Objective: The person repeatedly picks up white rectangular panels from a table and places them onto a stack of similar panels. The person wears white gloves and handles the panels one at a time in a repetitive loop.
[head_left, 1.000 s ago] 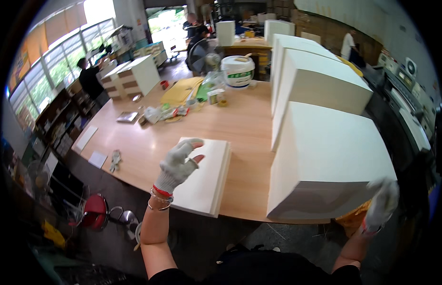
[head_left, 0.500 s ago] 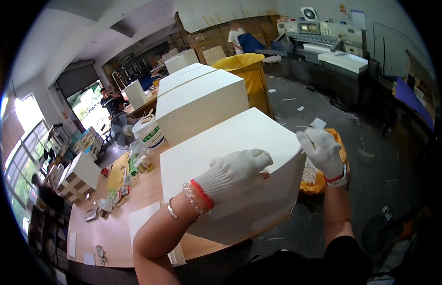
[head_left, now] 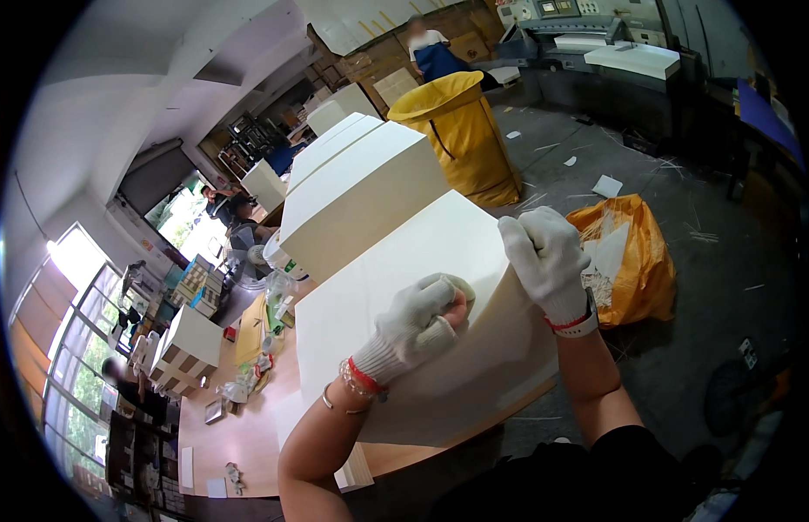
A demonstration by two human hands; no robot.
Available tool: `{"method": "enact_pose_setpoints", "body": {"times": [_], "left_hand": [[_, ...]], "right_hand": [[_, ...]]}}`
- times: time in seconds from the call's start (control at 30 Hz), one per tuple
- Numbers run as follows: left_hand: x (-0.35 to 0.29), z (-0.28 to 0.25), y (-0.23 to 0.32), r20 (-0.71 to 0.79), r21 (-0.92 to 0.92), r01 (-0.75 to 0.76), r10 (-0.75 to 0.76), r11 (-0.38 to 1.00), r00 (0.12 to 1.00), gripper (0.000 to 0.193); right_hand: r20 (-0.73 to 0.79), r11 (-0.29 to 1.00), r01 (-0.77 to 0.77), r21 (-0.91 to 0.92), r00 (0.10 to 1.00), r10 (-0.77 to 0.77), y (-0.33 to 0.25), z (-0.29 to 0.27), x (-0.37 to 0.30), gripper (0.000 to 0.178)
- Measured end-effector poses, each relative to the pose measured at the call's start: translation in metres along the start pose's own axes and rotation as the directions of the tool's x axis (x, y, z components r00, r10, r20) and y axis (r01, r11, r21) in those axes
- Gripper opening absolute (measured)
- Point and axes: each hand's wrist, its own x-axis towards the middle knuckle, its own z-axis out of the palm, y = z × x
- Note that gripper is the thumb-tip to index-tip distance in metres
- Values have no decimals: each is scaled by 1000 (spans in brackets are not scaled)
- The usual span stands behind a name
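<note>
A tall stack of white paper sheets (head_left: 404, 252) stands at the table's near end, directly under my hands. My left hand (head_left: 422, 322), in a white knitted glove with a bare fingertip showing, is curled closed over the stack's top near its front edge. Beside the stack's right corner, my right hand (head_left: 546, 261) is closed in a fist, also in a white glove. The fingers hide whatever either hand holds, if anything. The sheets near my right hand look slightly bowed along the edge.
More white stacks (head_left: 361, 187) stand behind on the wooden table (head_left: 239, 435). Yellow bin (head_left: 465, 143) and orange bag of paper scraps (head_left: 639, 261) stand to the right. A large cutting machine (head_left: 587, 78) is at the back. Other people are farther off.
My right hand has come in against the stack's right edge and closed tighter. My left hand's fingers have curled in more. The view has tilted and shifted.
</note>
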Motion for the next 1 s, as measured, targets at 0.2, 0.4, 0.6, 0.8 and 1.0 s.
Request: {"method": "enact_pose_setpoints", "body": {"times": [0.2,0.4,0.6,0.8,1.0], "left_hand": [[-5,2,1,-38,160,-22,29,987,999,35],[-4,5,1,-94,185,9,9,983,996,34],[-3,3,-8,14,381,-292,310,877,950,45],[-1,8,-1,-43,279,-134,151,951,988,39],[0,4,1,-34,184,-112,120,977,992,37]], "right_hand": [[-9,1000,17,-8,1000,-18,-1,0,2,20],[-39,998,12,64,999,-9,3,0,1,15],[-40,979,-113,168,992,122,-6,1,4,14],[-60,994,-46,103,997,52,0,4,-1,18],[-64,992,-16,129,998,24,2,4,-2,19]]}}
